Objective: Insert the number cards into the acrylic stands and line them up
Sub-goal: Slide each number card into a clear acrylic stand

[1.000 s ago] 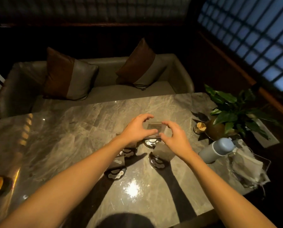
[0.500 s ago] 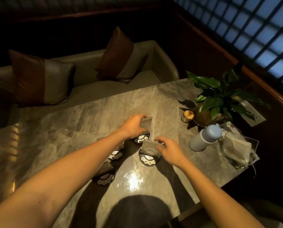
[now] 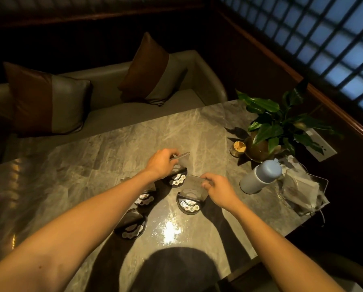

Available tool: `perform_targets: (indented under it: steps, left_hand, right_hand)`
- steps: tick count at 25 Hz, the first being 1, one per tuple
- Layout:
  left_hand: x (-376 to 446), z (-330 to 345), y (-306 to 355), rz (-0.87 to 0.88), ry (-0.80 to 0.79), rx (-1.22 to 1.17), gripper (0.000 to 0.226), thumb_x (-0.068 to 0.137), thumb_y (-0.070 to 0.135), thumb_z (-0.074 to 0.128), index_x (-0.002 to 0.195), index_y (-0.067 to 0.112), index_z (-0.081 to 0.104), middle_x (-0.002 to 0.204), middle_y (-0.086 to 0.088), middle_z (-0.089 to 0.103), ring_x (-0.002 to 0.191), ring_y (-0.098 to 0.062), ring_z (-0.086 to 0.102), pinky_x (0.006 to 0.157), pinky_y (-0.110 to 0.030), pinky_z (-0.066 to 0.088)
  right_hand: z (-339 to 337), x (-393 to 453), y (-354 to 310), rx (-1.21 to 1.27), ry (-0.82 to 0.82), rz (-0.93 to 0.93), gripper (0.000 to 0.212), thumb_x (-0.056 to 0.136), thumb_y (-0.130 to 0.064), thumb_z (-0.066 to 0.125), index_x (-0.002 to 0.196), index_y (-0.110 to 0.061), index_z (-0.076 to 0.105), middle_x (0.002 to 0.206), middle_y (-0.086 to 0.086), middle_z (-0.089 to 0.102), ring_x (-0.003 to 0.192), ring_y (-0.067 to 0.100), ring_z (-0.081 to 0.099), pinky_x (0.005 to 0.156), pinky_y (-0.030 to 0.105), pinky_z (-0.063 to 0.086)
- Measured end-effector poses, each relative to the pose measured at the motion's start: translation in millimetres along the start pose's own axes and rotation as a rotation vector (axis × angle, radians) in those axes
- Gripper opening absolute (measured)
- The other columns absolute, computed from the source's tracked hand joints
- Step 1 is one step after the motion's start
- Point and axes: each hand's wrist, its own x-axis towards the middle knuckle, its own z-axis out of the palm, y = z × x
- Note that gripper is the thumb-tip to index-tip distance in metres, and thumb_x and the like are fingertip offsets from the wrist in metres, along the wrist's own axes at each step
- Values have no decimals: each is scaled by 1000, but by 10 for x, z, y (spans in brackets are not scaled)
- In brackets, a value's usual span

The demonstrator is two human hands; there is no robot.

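Observation:
Several clear acrylic stands with dark half-round bases sit on the marble table [image 3: 92,175]. My left hand [image 3: 161,163] grips the top of the far stand [image 3: 179,165], whose base shows below my fingers. My right hand [image 3: 216,186] pinches the upper right edge of the clear panel of the near right stand [image 3: 190,199]. Two more stands rest along my left forearm: a middle stand [image 3: 144,198], partly hidden by the arm, and a near stand [image 3: 132,225]. Any number cards are too dim to make out.
A light blue bottle [image 3: 260,175] lies right of my right hand. Beyond it stand a potted plant [image 3: 269,131] and a small cup [image 3: 237,148]. A clear tray with a cloth pouch [image 3: 300,190] sits at the table's right edge. A sofa with cushions [image 3: 151,70] faces the table.
A second ago both hands held the far stand. My right hand has since dropped to the near right stand and taken its panel. The left hand stays on the far stand. The view tilted.

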Motion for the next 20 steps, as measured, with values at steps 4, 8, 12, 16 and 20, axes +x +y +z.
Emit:
perform_targets:
  steps: [4, 8, 12, 16, 20]
  left_hand:
    - [-30, -2, -20, -39, 16, -36, 27, 96, 24, 63, 123, 23, 67, 105, -2, 74, 91, -22, 70, 83, -44, 58]
    - [-49, 20, -53, -9, 52, 7, 43, 92, 26, 66, 135, 24, 58, 125, -3, 67, 105, -21, 65, 94, -43, 54]
    - [-115, -13, 88, 227, 169, 5, 55, 86, 35, 72, 138, 26, 54, 136, 4, 57, 125, -15, 50, 108, -38, 41]
    - [-108, -101, 274, 308, -7, -158, 58, 82, 30, 80, 135, 26, 57, 126, 10, 64, 113, -4, 59, 97, -24, 51]
    - [-21, -195, 324, 240, -99, -424, 27, 87, 15, 75, 112, 22, 70, 106, 8, 75, 95, -3, 71, 84, -32, 61]
  right_hand:
    - [-95, 55, -4, 49, 33, 63, 21, 101, -11, 56, 114, -17, 72, 100, -2, 71, 92, 14, 64, 67, 15, 47]
    - [-174, 93, 19, 131, 55, 92, 16, 98, -14, 59, 101, -24, 71, 99, -4, 74, 95, 17, 68, 76, 29, 56]
    - [-414, 107, -89, 231, 53, 82, 12, 96, -16, 64, 102, -19, 74, 100, -3, 77, 94, 15, 71, 79, 35, 60]
    - [-829, 147, -362, 315, 41, 26, 11, 95, -16, 68, 104, -18, 75, 95, -5, 78, 89, 13, 73, 68, 25, 58]
    - [-1249, 290, -652, 357, 64, -49, 14, 93, -17, 70, 106, -16, 76, 98, -2, 79, 87, 12, 74, 67, 25, 58]
